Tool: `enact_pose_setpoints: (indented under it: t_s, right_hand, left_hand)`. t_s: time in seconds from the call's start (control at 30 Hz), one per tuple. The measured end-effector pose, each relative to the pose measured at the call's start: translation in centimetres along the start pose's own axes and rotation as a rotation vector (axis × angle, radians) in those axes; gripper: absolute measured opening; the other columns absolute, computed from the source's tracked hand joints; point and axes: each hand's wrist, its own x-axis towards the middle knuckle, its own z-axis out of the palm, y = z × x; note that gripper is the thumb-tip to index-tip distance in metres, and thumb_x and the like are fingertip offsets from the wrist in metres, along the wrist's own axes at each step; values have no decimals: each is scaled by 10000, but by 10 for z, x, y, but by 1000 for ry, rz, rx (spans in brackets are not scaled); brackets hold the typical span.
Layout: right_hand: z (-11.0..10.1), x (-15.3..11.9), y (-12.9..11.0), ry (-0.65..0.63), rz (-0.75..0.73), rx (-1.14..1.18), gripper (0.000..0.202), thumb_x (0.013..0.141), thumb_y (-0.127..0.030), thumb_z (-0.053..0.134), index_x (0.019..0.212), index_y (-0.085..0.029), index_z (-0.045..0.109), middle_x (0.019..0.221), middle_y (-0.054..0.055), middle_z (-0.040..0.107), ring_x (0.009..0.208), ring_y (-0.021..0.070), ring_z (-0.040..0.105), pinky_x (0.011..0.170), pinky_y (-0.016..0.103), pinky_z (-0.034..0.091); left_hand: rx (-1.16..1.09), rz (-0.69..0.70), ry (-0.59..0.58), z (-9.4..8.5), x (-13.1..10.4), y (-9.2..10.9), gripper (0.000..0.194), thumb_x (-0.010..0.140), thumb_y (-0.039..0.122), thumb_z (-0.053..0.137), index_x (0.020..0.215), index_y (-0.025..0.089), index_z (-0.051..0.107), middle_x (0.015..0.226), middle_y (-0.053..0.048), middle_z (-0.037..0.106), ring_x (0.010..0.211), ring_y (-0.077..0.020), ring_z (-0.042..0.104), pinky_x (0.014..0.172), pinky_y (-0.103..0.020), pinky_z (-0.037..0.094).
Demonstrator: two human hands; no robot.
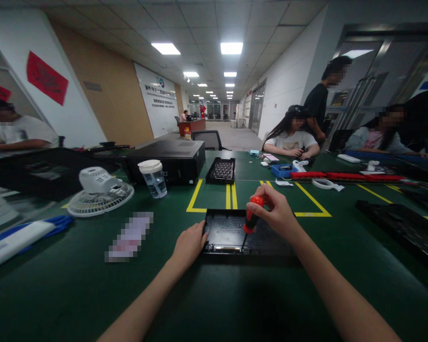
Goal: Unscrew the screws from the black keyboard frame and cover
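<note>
A shallow black rectangular casing (223, 229) with raised edges lies on the green table in front of me. My left hand (189, 244) grips its left edge, with the fingertips curled over the rim. In my right hand (276, 210), the fingers are closed around the red and black handle of a screwdriver (250, 217). The tool stands nearly upright, its dark shaft pointing down into the casing near the front rim. Whether the tip sits on a screw is too small to tell. My right hand and forearm hide part of the casing's right side.
Behind the casing is a black compartment tray (221, 171). To the left are a lidded cup (154, 178), a white fan (100, 192), a large black case (167, 159) and a blurred flat item (130, 237). Another black casing (399, 230) lies right. People sit across the table.
</note>
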Motion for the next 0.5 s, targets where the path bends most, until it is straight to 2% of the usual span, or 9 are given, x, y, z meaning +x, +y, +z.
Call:
enact_pose_setpoints:
  t_s: [0.5]
  right_hand:
    - [6,-2,0,93,-11,-66,263,742,-313,624,685,-191,398,604,-46,431,541,94,427,523,221,357]
  left_hand:
    - [12,18,22,4,0,-4,424,868,348,368,1248,170,427,1149,-108,577,1002,-199,568,834,-288,431]
